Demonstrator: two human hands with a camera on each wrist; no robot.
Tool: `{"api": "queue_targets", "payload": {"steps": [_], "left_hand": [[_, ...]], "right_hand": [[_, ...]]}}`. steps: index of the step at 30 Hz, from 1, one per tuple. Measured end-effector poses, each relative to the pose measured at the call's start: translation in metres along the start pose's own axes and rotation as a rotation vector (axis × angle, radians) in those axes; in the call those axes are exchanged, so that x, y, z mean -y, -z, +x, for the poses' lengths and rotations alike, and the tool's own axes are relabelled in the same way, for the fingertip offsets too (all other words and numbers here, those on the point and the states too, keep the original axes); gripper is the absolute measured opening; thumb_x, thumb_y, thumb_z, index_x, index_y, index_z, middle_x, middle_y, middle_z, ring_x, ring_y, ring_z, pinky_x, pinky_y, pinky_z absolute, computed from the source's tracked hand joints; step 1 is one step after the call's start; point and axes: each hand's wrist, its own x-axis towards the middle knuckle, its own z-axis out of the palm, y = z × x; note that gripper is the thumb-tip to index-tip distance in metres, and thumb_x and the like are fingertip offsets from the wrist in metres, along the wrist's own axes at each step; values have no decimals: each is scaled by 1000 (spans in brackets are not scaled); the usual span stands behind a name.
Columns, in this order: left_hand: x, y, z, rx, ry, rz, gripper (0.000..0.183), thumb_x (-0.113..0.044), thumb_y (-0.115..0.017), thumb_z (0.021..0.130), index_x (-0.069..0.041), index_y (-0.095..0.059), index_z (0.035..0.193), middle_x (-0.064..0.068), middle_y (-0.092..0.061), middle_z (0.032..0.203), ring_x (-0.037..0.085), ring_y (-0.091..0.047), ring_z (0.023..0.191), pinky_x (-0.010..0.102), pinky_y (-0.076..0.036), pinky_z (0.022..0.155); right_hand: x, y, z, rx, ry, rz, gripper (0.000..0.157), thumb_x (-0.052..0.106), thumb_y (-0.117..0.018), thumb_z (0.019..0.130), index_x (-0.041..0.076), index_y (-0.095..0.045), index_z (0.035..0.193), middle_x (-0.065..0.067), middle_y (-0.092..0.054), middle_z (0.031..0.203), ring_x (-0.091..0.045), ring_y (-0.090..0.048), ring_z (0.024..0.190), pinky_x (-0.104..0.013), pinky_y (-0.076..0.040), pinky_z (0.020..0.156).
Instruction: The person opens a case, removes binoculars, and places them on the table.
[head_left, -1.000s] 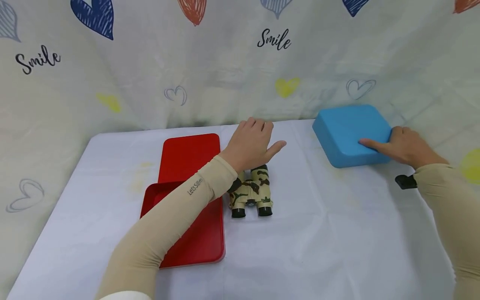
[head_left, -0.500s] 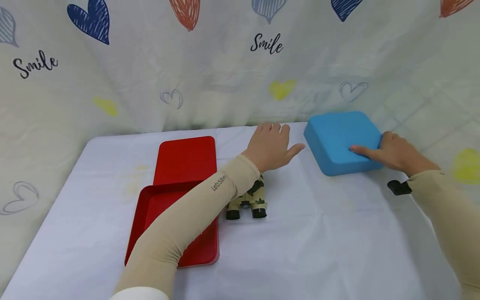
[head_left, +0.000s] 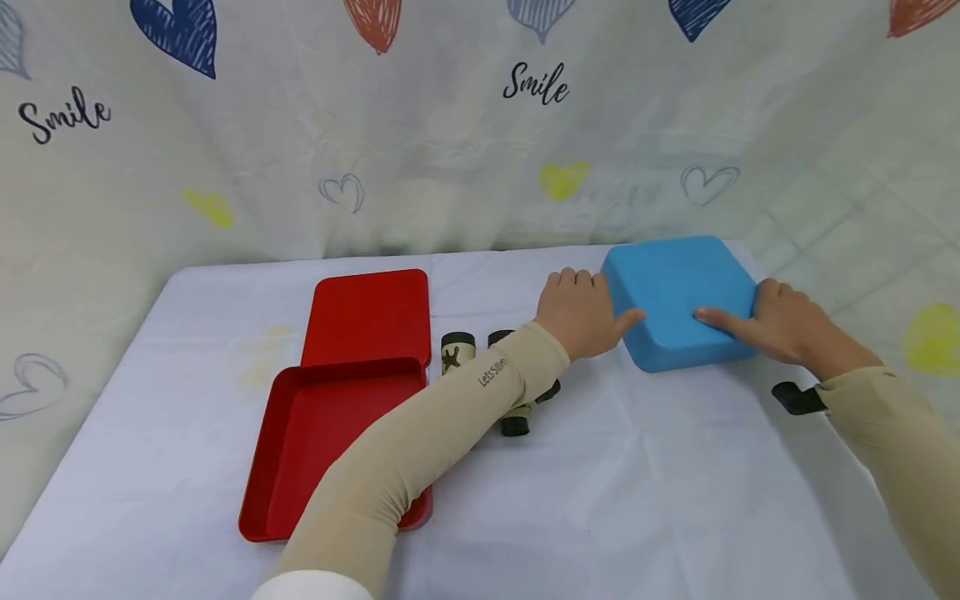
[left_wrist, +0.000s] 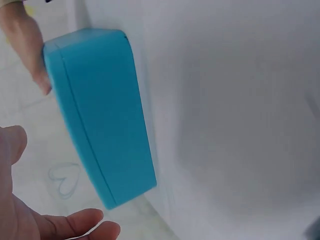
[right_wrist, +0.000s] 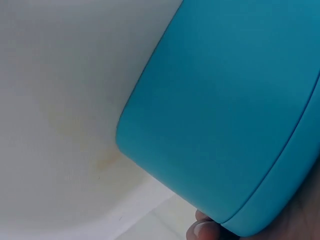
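A light-blue box (head_left: 675, 304) with rounded corners stands at the back right of the white table. A thin seam runs round its side (left_wrist: 107, 120) in the left wrist view. My right hand (head_left: 795, 325) grips its right end, thumb on the top face; several fingers are hidden behind that end. At the box's left end, my left hand (head_left: 581, 312) is held with fingers extended and thumb out. The left wrist view shows this hand's fingers (left_wrist: 75, 224) apart from the box, close to one corner.
Camouflage binoculars (head_left: 459, 354) lie on the table, partly hidden under the left forearm. Left of them are a shallow red tray (head_left: 281, 450) and, behind it, a flat red panel (head_left: 367, 317). A heart-printed cloth (head_left: 435, 133) hangs at the back.
My left hand has moved right, over the binoculars, to the blue box's left end. The box has come slightly nearer to me with the right hand on it.
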Motion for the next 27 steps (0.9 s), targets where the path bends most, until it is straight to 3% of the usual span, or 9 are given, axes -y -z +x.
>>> {"api": "queue_targets", "payload": {"steps": [4,11,19,27], "left_hand": [[-9,-7,4,17,45,-22,78,-74,-24,102,-12,-60,133,1,-67,128,19,-60,124,33,-47,107],[-22,-19,4,16,97,-45,75,-74,-24,102,-13,-67,116,0,-70,113,17,-63,114,31,-47,101],[-33,-23,0,35,116,-98,71,-62,-26,105,-8,-62,134,5,-69,127,19,-62,120,34,-45,106],[-47,-27,-2,7,113,-63,81,-73,-20,102,-10,-62,134,3,-69,125,16,-63,122,32,-46,106]], "right_hand": [[6,-2,-6,-14,11,-7,123,77,-45,94,-36,-21,135,-54,-42,119,-64,-53,101,-73,-48,81],[13,-3,-18,0,10,-9,121,76,-46,94,-36,-22,133,-55,-42,119,-63,-55,98,-70,-50,78],[21,-3,-27,3,20,-24,121,77,-47,94,-36,-24,131,-56,-43,120,-64,-55,101,-70,-49,81],[27,-6,-36,-23,28,-30,117,74,-47,95,-36,-28,128,-55,-45,116,-64,-57,98,-68,-50,79]]}}
